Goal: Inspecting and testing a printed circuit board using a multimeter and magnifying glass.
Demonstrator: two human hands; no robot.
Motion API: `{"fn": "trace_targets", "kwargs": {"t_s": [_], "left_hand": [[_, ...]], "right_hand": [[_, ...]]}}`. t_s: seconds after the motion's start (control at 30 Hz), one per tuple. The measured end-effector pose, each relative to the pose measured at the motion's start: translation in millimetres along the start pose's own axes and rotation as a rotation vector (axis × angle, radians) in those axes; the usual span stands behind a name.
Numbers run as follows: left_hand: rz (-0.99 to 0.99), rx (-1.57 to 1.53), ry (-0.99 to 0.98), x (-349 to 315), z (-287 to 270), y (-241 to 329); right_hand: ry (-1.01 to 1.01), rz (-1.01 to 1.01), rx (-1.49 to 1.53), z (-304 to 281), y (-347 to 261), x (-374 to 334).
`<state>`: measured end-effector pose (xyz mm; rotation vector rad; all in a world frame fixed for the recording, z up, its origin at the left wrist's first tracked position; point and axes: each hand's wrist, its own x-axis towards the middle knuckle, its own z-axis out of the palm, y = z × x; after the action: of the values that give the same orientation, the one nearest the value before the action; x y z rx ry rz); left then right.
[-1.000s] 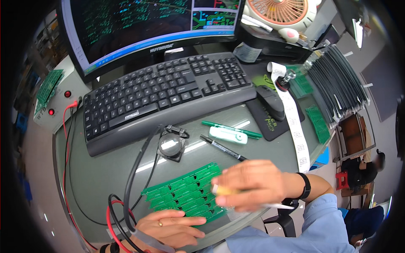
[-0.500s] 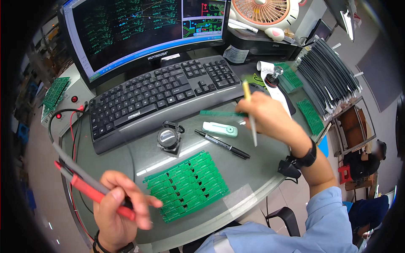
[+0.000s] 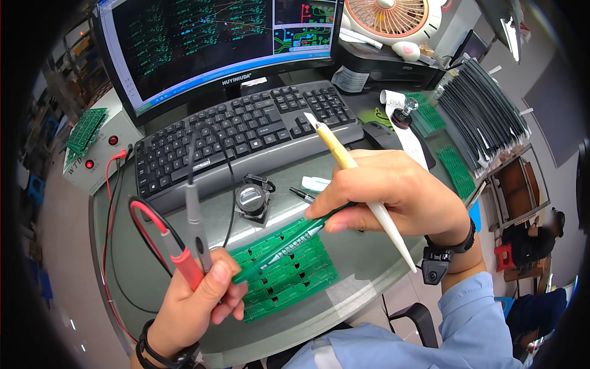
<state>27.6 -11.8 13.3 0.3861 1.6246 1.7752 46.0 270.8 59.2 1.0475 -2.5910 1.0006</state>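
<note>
My left hand [image 3: 195, 301] is closed around a red test probe [image 3: 186, 269] and a grey test probe [image 3: 194, 215], tips hidden in the grip. Its fingers also touch one end of a green marker pen [image 3: 286, 251]. My right hand [image 3: 402, 194] pinches the other end, so the pen spans both hands. Also held in the right hand is a craft knife [image 3: 337, 149] with a yellow-and-white handle, its blade pointing up and away. Below the pen lies a green circuit board panel [image 3: 316, 267], partly covered.
Behind the board stand a folding magnifier [image 3: 252, 200], a black pen [image 3: 301, 195] and a mint-coloured tool [image 3: 315, 184]. A keyboard [image 3: 246, 144] and monitor [image 3: 203, 55] are farther back. Probe leads run to a tester box [image 3: 101, 154] at left. More boards [image 3: 456, 172] lie right.
My right hand has lifted the green marker from the table and brought it left to my left hand. The left hand has turned, and its probes now point more upright.
</note>
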Motion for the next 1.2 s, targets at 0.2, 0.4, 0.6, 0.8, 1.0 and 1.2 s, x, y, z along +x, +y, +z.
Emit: {"fn": "trace_targets", "kwargs": {"t_s": [0.2, 0.4, 0.6, 0.8, 1.0, 1.2], "left_hand": [[0.057, -0.124, 0.002, -1, -4, -3], [0.108, -0.043, 0.022, 1, 14, -5], [0.046, -0.318, 0.026, -5, 3, -6], [0.032, -0.268, 0.127, 9, 6, -12], [-0.008, -0.215, 0.033, 9, 0, -16], [-0.021, -0.177, 0.033, 9, 1, -17]], "right_hand": [[0.375, 0.222, 0.409, 25, 8, 9], [0.206, 0.506, 1.090, 61, -11, 12], [0.546, 0.398, 1.064, 51, 5, 1], [0.238, 0.358, 0.740, 80, 7, -34], [0.190, 0.248, 0.518, 91, 13, -35], [0.241, 0.226, 0.473, 94, 13, -35]]}}
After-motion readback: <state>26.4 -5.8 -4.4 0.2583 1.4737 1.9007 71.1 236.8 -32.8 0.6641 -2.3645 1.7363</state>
